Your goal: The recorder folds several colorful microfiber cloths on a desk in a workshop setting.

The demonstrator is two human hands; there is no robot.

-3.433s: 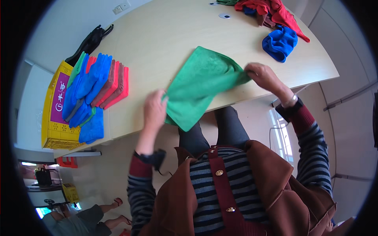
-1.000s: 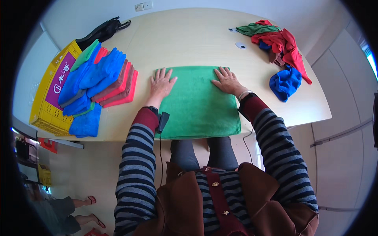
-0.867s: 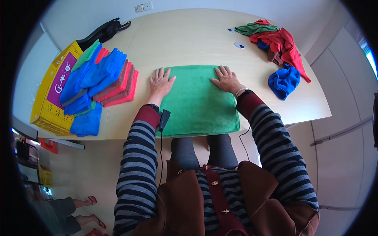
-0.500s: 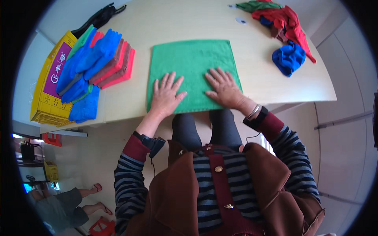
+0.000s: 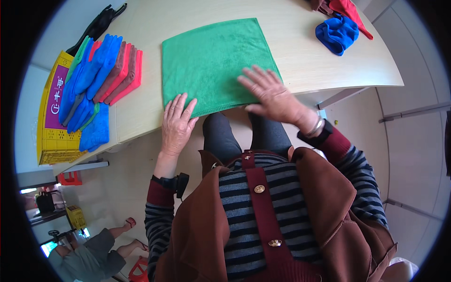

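A green towel (image 5: pixel 211 56) lies spread flat on the table in front of me, its near edge along the table's front edge. My left hand (image 5: pixel 178 115) rests at the towel's near left corner, fingers stretched out over the cloth. Over the near right part of the towel is my right hand (image 5: pixel 272 96), fingers extended and a little spread, slightly blurred. Whether its palm touches the cloth I cannot tell. Neither hand grips anything.
Folded blue, red, brown and green towels (image 5: pixel 101 68) lean in a yellow crate (image 5: pixel 47 145) at the table's left end. A black bag (image 5: pixel 96 23) lies behind it. A crumpled blue cloth (image 5: pixel 337 35) and a red cloth (image 5: pixel 350 14) lie far right. Someone sits (image 5: pixel 89 256) lower left.
My left hand has slid left and nearer, to the towel's corner. My right hand has shifted slightly nearer over the cloth. The view has turned and tilted, so the table appears higher.
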